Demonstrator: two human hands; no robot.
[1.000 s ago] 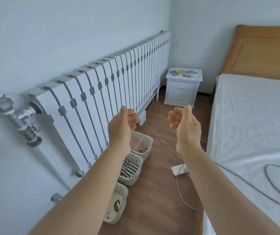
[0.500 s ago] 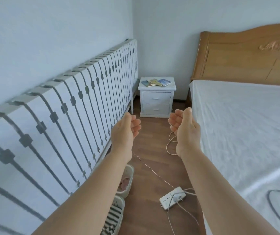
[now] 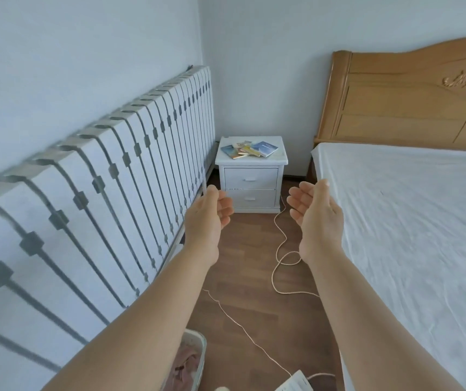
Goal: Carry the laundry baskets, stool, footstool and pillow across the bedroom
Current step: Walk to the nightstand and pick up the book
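A: Holding anything? 
B: nope, left hand [image 3: 207, 218] and right hand [image 3: 315, 213] both loose and empty, raised in front of the nightstand [image 3: 251, 176]. 
A: Basket? 
B: laundry basket [image 3: 195, 354] on the floor, way nearer than the nightstand.

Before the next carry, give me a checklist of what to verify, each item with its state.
1. Left hand free: ok, fingers loosely curled, holding nothing.
2. Right hand free: ok, open, palm turned inward, no grip on anything.
3. Floor path clear: not ok, a white cord loops across the wood floor, and a power strip lies at the bottom edge.
4. Laundry basket within reach: ok, it sits low beside the left forearm, clothes inside.
5. Stool, footstool, pillow located: cannot tell, none is in view.
6. Room beside the bed: ok, a floor strip runs to the nightstand.
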